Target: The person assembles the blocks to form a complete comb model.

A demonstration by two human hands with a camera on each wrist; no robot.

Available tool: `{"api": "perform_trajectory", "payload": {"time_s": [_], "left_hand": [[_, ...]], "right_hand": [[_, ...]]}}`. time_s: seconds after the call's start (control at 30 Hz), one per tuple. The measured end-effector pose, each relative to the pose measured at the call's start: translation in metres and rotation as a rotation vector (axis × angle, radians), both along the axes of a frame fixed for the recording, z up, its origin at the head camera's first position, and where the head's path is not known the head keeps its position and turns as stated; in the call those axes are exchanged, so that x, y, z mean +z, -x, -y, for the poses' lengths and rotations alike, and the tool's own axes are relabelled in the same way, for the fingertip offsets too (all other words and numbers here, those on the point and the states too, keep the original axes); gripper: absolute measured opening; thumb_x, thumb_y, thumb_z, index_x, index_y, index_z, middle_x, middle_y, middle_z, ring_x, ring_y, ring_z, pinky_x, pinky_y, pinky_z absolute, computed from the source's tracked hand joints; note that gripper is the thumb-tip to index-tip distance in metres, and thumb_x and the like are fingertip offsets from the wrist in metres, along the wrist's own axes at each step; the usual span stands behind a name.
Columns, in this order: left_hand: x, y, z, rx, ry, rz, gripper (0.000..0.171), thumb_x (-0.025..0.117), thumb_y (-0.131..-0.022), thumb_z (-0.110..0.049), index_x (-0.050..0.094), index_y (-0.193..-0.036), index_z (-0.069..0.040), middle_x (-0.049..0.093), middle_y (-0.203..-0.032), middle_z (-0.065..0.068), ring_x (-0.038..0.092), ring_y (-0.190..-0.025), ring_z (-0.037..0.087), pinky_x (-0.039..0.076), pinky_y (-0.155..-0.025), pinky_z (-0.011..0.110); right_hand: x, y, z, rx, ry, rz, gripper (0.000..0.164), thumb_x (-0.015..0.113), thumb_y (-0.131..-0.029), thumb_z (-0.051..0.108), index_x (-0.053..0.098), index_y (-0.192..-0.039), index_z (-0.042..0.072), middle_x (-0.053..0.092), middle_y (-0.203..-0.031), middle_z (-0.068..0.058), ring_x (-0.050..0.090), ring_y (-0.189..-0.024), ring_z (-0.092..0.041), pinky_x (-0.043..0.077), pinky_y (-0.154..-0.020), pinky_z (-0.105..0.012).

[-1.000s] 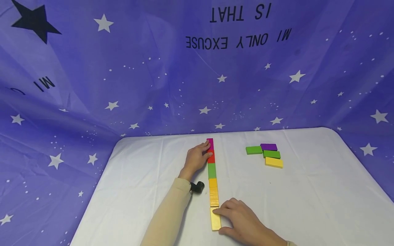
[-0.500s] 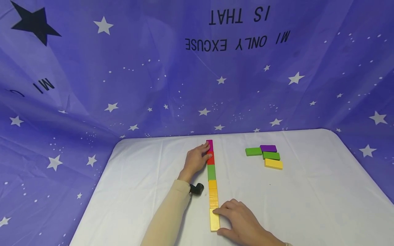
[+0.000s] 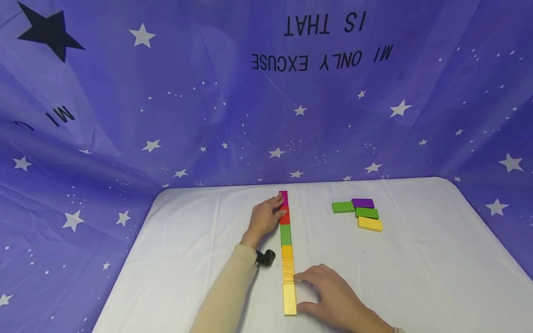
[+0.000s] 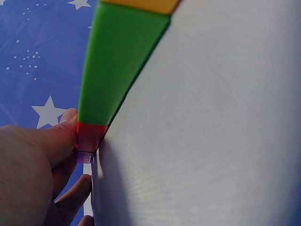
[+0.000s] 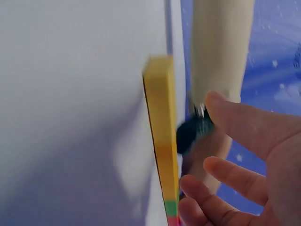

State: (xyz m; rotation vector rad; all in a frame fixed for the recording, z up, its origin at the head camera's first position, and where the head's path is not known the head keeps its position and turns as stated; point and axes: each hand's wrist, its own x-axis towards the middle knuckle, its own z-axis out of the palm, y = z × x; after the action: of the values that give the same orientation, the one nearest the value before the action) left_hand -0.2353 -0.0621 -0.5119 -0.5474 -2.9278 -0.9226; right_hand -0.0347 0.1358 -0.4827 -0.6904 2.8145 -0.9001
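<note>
A straight row of coloured blocks runs along the white table. From the far end come magenta (image 3: pixel 283 196), red (image 3: pixel 284 219), green (image 3: pixel 285 235), orange-yellow (image 3: pixel 288 263) and pale yellow (image 3: pixel 289 299) blocks. At the far end my left hand (image 3: pixel 264 217) touches the magenta and red blocks from the left side. Its thumb lies against the red block (image 4: pixel 90 134) in the left wrist view. Beside the near end, my right hand (image 3: pixel 331 296) is spread, thumb and fingers apart, holding nothing. Its fingertips are close to the row's right side; contact is unclear.
Right of the row lie two green blocks (image 3: pixel 343 207), a purple block (image 3: pixel 362 203) and a yellow block (image 3: pixel 369 224). A black device (image 3: pixel 266 257) sits at the left wrist. A purple starry cloth (image 3: pixel 225 115) rises behind the white table (image 3: pixel 416 277).
My right hand has lifted its fingers off the pale yellow block and shifted slightly to the right. The left hand stays at the far end of the row.
</note>
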Motion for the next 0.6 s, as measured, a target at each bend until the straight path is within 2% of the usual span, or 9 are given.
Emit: {"api": "perform_trajectory", "payload": {"time_s": [0.07, 0.23, 0.37, 0.6], "left_hand": [[0.0, 0.0, 0.001, -0.001, -0.005, -0.006, 0.049, 0.071, -0.094, -0.028, 0.06, -0.139, -0.012, 0.053, -0.148, -0.005, 0.049, -0.138, 0.019, 0.038, -0.114, 0.043], [0.001, 0.0, 0.0, -0.004, -0.002, -0.011, 0.049, 0.071, -0.094, -0.029, 0.06, -0.139, -0.012, 0.053, -0.148, -0.005, 0.049, -0.137, 0.019, 0.038, -0.113, 0.045], [0.002, -0.001, 0.001, 0.001, -0.001, 0.0, 0.049, 0.071, -0.094, -0.028, 0.06, -0.14, -0.012, 0.053, -0.148, -0.005, 0.049, -0.138, 0.02, 0.038, -0.113, 0.047], [0.0, -0.002, 0.0, 0.006, 0.001, -0.001, 0.049, 0.071, -0.094, -0.028, 0.06, -0.139, -0.013, 0.053, -0.148, -0.006, 0.049, -0.137, 0.019, 0.038, -0.113, 0.046]], "right_hand": [[0.002, 0.004, -0.006, -0.05, 0.021, -0.058, 0.05, 0.084, -0.078, 0.042, 0.071, -0.121, 0.022, 0.067, -0.112, 0.013, 0.058, -0.106, -0.008, 0.053, -0.092, -0.038], [0.006, 0.02, -0.02, -0.206, 0.046, -0.091, 0.046, 0.086, -0.078, 0.037, 0.072, -0.119, 0.022, 0.068, -0.11, 0.013, 0.059, -0.106, -0.009, 0.054, -0.092, -0.039], [0.006, 0.037, -0.034, -0.301, 0.055, -0.135, 0.046, 0.086, -0.08, 0.033, 0.072, -0.121, 0.017, 0.07, -0.11, 0.006, 0.061, -0.108, -0.017, 0.053, -0.092, -0.044], [0.0, 0.064, -0.058, -0.394, 0.087, -0.251, 0.046, 0.084, -0.082, 0.021, 0.069, -0.122, 0.003, 0.071, -0.11, -0.011, 0.061, -0.11, -0.036, 0.049, -0.093, -0.055]]}}
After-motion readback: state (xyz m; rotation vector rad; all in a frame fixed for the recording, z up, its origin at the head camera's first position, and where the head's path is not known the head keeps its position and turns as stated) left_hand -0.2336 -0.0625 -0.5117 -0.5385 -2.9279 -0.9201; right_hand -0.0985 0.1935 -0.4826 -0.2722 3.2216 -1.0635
